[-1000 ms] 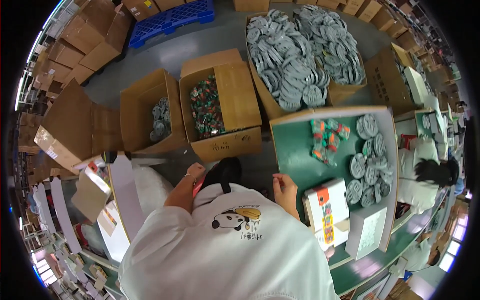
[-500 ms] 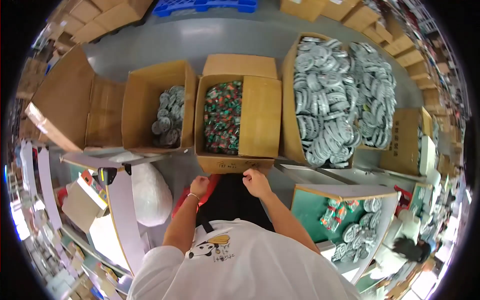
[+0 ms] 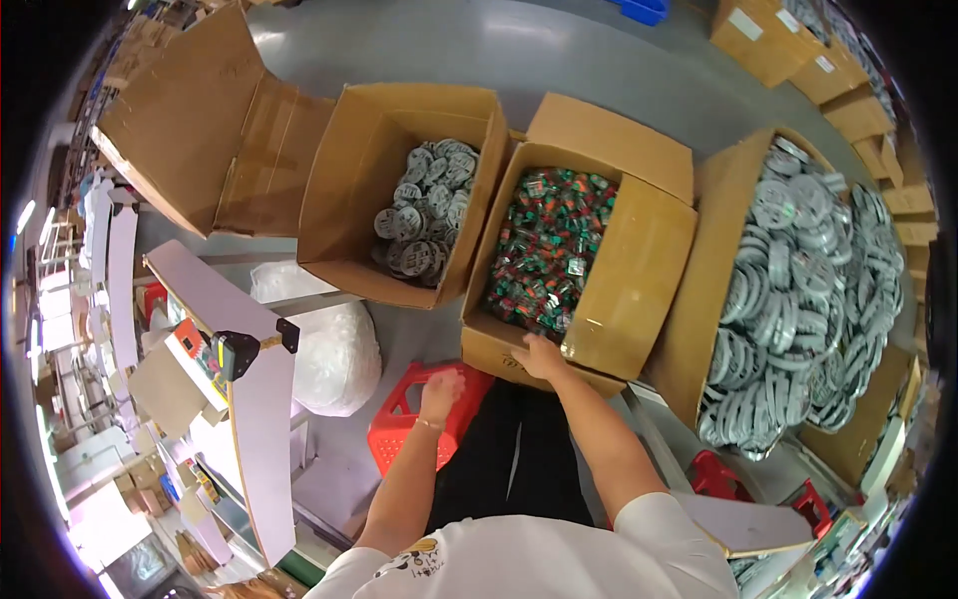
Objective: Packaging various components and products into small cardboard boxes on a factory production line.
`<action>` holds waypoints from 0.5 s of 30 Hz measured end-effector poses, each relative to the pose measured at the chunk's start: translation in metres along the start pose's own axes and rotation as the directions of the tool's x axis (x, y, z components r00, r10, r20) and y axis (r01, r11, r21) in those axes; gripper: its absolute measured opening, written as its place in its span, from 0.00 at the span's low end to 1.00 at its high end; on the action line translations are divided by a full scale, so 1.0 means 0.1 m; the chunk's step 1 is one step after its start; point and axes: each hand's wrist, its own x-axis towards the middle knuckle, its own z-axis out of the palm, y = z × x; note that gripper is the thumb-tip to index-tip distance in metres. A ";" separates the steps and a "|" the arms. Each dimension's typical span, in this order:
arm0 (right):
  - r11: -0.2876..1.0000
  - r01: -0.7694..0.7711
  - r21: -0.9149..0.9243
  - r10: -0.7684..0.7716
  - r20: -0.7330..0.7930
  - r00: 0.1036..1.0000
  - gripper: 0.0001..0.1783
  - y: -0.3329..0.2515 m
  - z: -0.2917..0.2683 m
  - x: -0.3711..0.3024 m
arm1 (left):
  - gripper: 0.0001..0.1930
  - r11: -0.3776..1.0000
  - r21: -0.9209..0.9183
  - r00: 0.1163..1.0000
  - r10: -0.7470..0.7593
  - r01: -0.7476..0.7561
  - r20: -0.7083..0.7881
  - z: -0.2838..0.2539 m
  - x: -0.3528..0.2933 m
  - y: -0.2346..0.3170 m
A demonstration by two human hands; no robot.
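Note:
My right hand (image 3: 540,357) is at the near wall of a cardboard box (image 3: 489,344), fingers apart and holding nothing that I can see. Small clear-wrapped items in red, green and black (image 3: 549,245) fill this box, partly covered by a folded flap (image 3: 634,275). Beside it on the left, a deeper cardboard box (image 3: 344,190) holds a low heap of round grey wrapped pieces (image 3: 424,210). My left hand (image 3: 440,397), with a bracelet at the wrist, hangs over a red plastic stool (image 3: 394,429); its fingers are blurred.
At the right, a tall cardboard box (image 3: 689,329) is heaped with round grey wrapped pieces (image 3: 788,299). An opened cardboard box (image 3: 185,115) stands far left. A white plastic bag (image 3: 339,359) and a pale-edged workbench (image 3: 254,429) are on my left. Another bench (image 3: 743,524) is near right.
The view has turned and moved left, so the boxes appear further right. My right hand has uncurled and sits at the box's near wall. My left hand is over the stool.

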 end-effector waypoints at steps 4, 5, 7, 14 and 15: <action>0.874 0.148 0.463 -0.043 -0.228 0.973 0.45 -0.81 -0.07 0.85 | 0.34 0.961 -0.275 0.988 -0.071 0.030 -0.139 0.08 0.77 0.61; 0.888 0.110 0.446 -0.005 -0.231 0.973 0.51 -0.98 -0.15 1.07 | 0.38 0.924 -0.379 0.989 -0.101 0.052 -0.112 0.18 0.88 0.77; 0.876 0.050 0.480 0.093 -0.269 0.959 0.60 -1.27 -0.31 1.55 | 0.37 0.788 -0.607 0.985 -0.163 0.098 -0.053 0.37 1.11 1.04; 0.690 -0.176 0.702 0.327 -0.084 0.941 0.58 -2.06 -0.57 2.11 | 0.25 0.458 -0.880 0.978 -0.091 -0.128 -0.190 0.45 1.69 1.10; 0.704 -0.186 0.685 0.329 -0.083 0.941 0.58 -2.01 -0.58 2.15 | 0.26 0.470 -0.865 0.972 -0.062 -0.173 -0.228 0.46 1.66 1.14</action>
